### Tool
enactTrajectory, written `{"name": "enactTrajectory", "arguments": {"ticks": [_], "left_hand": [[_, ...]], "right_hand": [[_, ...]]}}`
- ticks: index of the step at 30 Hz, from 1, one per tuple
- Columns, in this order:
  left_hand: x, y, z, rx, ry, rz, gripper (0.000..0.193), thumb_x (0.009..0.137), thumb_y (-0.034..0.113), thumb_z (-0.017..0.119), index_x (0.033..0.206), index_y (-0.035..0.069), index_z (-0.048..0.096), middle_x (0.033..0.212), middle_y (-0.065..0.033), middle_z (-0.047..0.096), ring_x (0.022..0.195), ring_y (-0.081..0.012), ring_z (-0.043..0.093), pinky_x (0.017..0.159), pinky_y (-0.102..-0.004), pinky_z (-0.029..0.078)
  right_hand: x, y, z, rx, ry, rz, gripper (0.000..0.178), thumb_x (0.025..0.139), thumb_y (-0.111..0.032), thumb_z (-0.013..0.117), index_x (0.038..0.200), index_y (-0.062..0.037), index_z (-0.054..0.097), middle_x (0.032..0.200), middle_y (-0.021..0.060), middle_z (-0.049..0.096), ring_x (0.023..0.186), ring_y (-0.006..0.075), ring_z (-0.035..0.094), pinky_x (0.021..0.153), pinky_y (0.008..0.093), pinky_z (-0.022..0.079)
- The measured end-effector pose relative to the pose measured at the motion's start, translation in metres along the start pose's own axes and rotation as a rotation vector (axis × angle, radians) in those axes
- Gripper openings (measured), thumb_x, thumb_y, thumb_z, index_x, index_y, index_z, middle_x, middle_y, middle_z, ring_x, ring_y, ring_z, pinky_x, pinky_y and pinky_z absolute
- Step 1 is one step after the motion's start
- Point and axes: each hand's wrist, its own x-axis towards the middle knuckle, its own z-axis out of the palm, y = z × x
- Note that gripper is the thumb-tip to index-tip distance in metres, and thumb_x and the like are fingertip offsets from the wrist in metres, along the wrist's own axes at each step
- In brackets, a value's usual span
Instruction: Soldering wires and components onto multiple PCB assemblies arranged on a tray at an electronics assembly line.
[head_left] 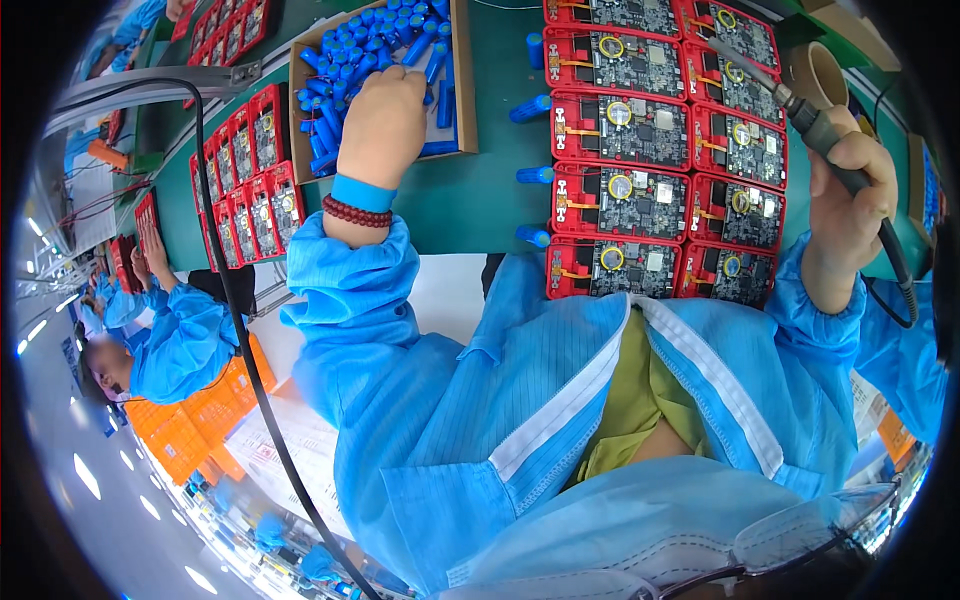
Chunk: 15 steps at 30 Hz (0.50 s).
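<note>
My left hand (385, 120) reaches into a cardboard box (467, 80) of loose blue cylindrical batteries (350, 45). Its fingers are curled down among them, and the fingertips are hidden, so what they pinch does not show. In my right hand (850, 200) is a soldering iron (822, 135), gripped by its dark handle, with the metal tip pointing up and left over the right column of boards. Below the tip, red trays (548, 130) hold green circuit boards (645, 120) in two columns, each board bearing a round yellow-ringed coin cell (619, 111).
Several single blue batteries (535, 175) lie along the trays' left edge on the green bench (480, 195). More red-framed boards (240, 180) sit left of the box. A black cable (225, 280) crosses the left side. A brown cylindrical container (815, 75) stands at far right. Another person (185, 340) works leftward.
</note>
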Motion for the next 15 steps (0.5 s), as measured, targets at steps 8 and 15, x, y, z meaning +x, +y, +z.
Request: {"name": "enactTrajectory", "arguments": {"ticks": [8, 15], "left_hand": [[-0.004, 0.012, -0.028, -0.465, 0.288, -0.396, 0.019, 0.075, 0.003, 0.063, 0.094, 0.000, 0.063, 0.090, -0.0140, 0.059, 0.081, -0.0257, 0.058, 0.068, -0.0334, 0.047], [-0.003, 0.071, -0.052, -1.307, 0.263, -0.297, 0.020, 0.082, -0.001, 0.060, 0.101, 0.001, 0.064, 0.099, -0.0038, 0.057, 0.080, -0.0106, 0.054, 0.067, -0.0210, 0.042]], "right_hand": [[-0.001, -0.010, 0.004, -0.043, 0.025, 0.017, 0.051, 0.096, -0.048, 0.039, 0.102, 0.0008, 0.052, 0.075, 0.0100, 0.050, 0.064, 0.0119, 0.043, 0.059, 0.0263, 0.034], [0.001, -0.013, 0.019, -0.025, -0.070, -0.065, 0.043, 0.097, -0.039, 0.041, 0.101, 0.0021, 0.053, 0.079, 0.0092, 0.050, 0.061, 0.0116, 0.045, 0.062, 0.0270, 0.036]]}}
